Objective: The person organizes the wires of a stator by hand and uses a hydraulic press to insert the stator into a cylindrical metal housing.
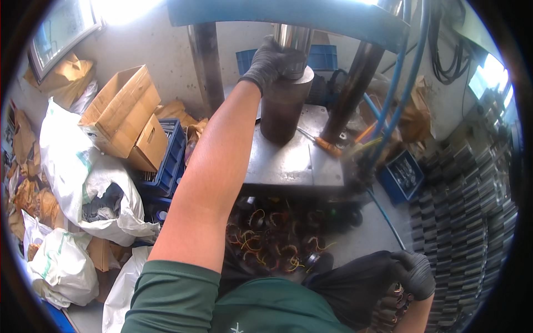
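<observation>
My left hand (277, 61), in a dark grey glove, reaches forward under the press. Its fingers are wrapped round a short metal cylinder (295, 67), mostly hidden by the glove. Just above is the shiny press ram (293, 36); directly below stands a thick dark cylinder (283, 114) with a bright top, upright on the steel press bed (277, 166). At the lower right, my gloved right hand (416, 273) is closed at the end of a thin teal lever rod (387, 222), beside my knee. The fingers there are partly hidden.
A screwdriver (327, 146) with an orange handle lies on the bed. Blue hoses (397, 83) hang on the right. Several wired motor parts (272, 236) sit below. Stacked metal parts (466, 222) line the right; cardboard boxes (119, 116) and white sacks (72, 166) crowd the left.
</observation>
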Demonstrator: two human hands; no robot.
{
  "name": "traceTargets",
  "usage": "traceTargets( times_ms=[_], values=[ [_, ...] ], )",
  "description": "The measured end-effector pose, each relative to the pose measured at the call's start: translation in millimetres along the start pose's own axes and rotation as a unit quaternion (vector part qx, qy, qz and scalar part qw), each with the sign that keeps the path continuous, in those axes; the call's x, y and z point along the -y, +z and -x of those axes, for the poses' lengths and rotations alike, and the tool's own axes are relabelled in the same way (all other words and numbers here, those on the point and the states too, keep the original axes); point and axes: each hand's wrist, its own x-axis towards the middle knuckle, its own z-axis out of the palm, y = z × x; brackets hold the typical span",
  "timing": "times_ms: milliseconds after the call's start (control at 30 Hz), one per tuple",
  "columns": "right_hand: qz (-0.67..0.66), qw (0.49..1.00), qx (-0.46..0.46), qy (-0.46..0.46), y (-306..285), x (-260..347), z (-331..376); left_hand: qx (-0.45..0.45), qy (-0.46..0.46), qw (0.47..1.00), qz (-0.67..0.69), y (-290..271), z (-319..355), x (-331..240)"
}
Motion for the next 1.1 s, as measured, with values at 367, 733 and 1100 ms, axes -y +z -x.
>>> traceTargets(
  times_ms=[367,733,1100],
  values=[
    [0.030,0.997,0.065,0.030,-13,-3,9,0.026,0.014,0.997,0.069,17,-10,12],
    [-0.064,0.995,0.030,0.065,-12,3,1,0.019,-0.009,0.999,0.036,6,-4,7],
    [-0.119,0.986,0.026,0.112,-14,-4,3,0.074,-0.023,0.995,0.063,4,6,-7]
  ],
)
